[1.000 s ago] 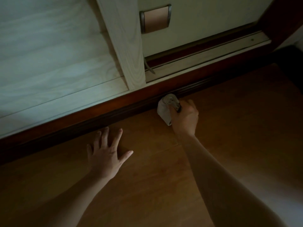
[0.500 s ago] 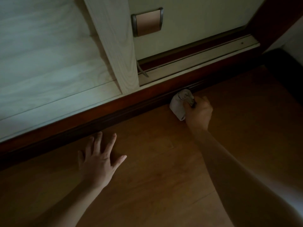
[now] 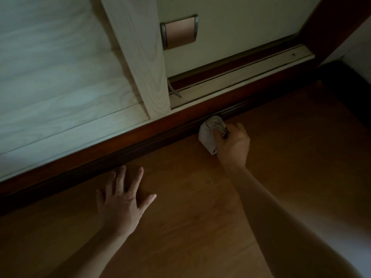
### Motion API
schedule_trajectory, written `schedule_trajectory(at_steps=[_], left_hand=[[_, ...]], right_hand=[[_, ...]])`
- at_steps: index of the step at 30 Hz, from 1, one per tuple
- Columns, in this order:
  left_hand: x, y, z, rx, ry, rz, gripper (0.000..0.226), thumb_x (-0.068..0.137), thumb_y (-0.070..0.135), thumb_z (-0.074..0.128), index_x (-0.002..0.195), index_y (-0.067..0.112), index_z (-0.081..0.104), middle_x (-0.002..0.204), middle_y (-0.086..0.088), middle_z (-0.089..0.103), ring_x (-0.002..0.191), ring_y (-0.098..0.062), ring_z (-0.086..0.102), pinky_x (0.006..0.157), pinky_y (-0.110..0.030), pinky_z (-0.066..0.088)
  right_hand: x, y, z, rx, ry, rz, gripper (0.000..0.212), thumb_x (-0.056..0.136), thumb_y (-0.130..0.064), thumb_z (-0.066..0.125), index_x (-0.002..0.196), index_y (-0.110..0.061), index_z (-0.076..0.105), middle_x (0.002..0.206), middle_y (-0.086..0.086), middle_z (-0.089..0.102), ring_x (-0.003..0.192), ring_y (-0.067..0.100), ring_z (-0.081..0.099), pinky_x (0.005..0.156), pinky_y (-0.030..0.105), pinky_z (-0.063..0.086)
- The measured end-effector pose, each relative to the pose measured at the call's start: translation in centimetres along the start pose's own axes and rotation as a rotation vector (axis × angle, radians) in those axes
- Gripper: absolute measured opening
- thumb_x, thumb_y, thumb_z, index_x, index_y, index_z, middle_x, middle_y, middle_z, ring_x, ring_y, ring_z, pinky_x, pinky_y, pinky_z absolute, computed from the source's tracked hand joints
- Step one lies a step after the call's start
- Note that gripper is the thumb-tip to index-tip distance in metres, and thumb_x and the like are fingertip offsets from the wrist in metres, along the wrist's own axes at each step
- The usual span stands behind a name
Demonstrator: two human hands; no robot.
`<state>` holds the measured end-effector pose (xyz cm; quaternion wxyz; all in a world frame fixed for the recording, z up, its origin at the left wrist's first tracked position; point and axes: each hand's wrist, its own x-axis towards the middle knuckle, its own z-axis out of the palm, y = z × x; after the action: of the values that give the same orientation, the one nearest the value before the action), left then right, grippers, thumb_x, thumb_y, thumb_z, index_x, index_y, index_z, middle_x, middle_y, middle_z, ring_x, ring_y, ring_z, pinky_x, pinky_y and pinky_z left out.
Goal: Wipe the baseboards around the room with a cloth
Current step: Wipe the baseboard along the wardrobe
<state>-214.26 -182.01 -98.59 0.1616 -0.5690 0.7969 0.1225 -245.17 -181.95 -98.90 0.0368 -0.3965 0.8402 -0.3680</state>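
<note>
A dark red-brown baseboard (image 3: 124, 145) runs diagonally from lower left to upper right along the foot of pale wooden sliding doors. My right hand (image 3: 232, 145) grips a bunched light grey cloth (image 3: 208, 135) and holds it against the baseboard's lower edge, where it meets the floor. My left hand (image 3: 122, 203) lies flat on the wooden floor with its fingers spread, fingertips a short way from the baseboard.
The pale sliding door panels (image 3: 60, 77) stand above the baseboard, with a metal recessed handle (image 3: 179, 33) and a floor track (image 3: 241, 77). A dark wooden frame (image 3: 329, 27) closes the corner at upper right. Brown wooden floor (image 3: 200, 217) fills the foreground.
My right hand slid the cloth to the right along the baseboard. My left hand stayed flat on the floor. The view shifted a little.
</note>
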Motion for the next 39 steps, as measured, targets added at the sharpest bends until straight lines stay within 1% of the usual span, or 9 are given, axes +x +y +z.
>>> schedule_trajectory(at_steps=[7,12,22,24,27,29,32,35,39], left_hand=[[-0.1,0.0,-0.4,-0.005,-0.007,-0.014,0.087,0.083,0.089,0.012,0.156,0.042,0.025,0.161,-0.013,0.032,0.143,-0.041,0.035,0.101,-0.067,0.042],[-0.3,0.3,-0.4,-0.001,0.002,0.003,0.093,0.073,0.09,-0.006,0.155,0.048,-0.003,0.169,-0.006,0.006,0.153,-0.034,0.012,0.116,-0.059,0.028],[-0.2,-0.5,-0.7,0.036,-0.044,-0.009,0.084,0.085,0.085,0.015,0.143,0.037,0.051,0.15,-0.012,0.047,0.134,-0.04,0.044,0.095,-0.065,0.046],[-0.3,-0.3,-0.9,0.032,-0.036,-0.014,0.083,0.086,0.086,0.014,0.146,0.039,0.047,0.152,-0.011,0.044,0.135,-0.038,0.043,0.092,-0.063,0.049],[-0.3,0.3,-1.7,0.025,-0.05,-0.009,0.091,0.076,0.087,0.005,0.157,0.046,0.012,0.166,-0.003,0.015,0.147,-0.03,0.026,0.105,-0.052,0.043],[0.0,0.9,-2.2,0.041,-0.017,0.023,0.093,0.074,0.086,0.004,0.158,0.045,0.005,0.167,-0.001,0.008,0.147,-0.027,0.026,0.108,-0.047,0.041],[0.5,2.6,-2.4,0.089,-0.005,0.105,0.09,0.08,0.083,0.016,0.158,0.039,0.02,0.166,-0.004,0.018,0.143,-0.029,0.036,0.106,-0.049,0.042],[1.5,4.9,-2.1,0.102,0.013,0.19,0.083,0.084,0.077,0.032,0.15,0.028,0.045,0.155,-0.009,0.042,0.126,-0.034,0.055,0.093,-0.054,0.052],[3.1,7.9,-1.7,0.048,0.099,0.282,0.083,0.086,0.077,0.03,0.154,0.028,0.037,0.161,-0.006,0.033,0.133,-0.034,0.048,0.103,-0.054,0.045]], right_hand=[[-3.8,-3.8,1.8,0.102,-0.171,-0.059,0.016,0.089,-0.022,0.068,0.091,-0.007,0.069,0.099,0.006,0.059,0.074,0.02,0.059,0.061,0.034,0.051],[-5.2,-5.1,2.5,0.108,-0.14,-0.014,0.022,0.09,-0.028,0.066,0.086,-0.006,0.066,0.092,0.004,0.056,0.065,0.017,0.054,0.055,0.032,0.048],[-8.9,-10.6,4.5,0.111,-0.33,-0.248,0.052,0.083,-0.051,0.043,0.097,-0.009,0.07,0.099,0.006,0.061,0.074,0.028,0.064,0.059,0.031,0.048],[-8.6,-10.7,4.3,0.119,-0.334,-0.238,0.052,0.081,-0.052,0.046,0.096,-0.008,0.07,0.1,0.007,0.062,0.074,0.029,0.065,0.061,0.034,0.051],[-7.4,-8.8,3.9,0.093,-0.303,-0.217,0.028,0.086,-0.034,0.065,0.099,-0.01,0.07,0.103,0.005,0.061,0.075,0.028,0.065,0.06,0.031,0.049],[-6.0,-7.0,3.3,0.086,-0.3,-0.17,0.024,0.09,-0.031,0.062,0.105,-0.013,0.068,0.106,0.003,0.059,0.08,0.026,0.063,0.062,0.031,0.049],[-4.1,-4.6,1.8,0.075,-0.249,-0.066,0.023,0.094,-0.028,0.059,0.111,-0.014,0.067,0.115,0.003,0.058,0.092,0.023,0.062,0.073,0.038,0.055],[-1.9,-2.3,0.2,0.042,-0.119,-0.032,0.019,0.091,-0.023,0.066,0.103,-0.008,0.068,0.108,0.008,0.06,0.087,0.025,0.063,0.068,0.031,0.05],[0.4,-0.3,-1.1,-0.002,-0.099,-0.047,0.019,0.089,-0.019,0.067,0.102,-0.006,0.068,0.107,0.01,0.06,0.084,0.027,0.063,0.067,0.034,0.051]])
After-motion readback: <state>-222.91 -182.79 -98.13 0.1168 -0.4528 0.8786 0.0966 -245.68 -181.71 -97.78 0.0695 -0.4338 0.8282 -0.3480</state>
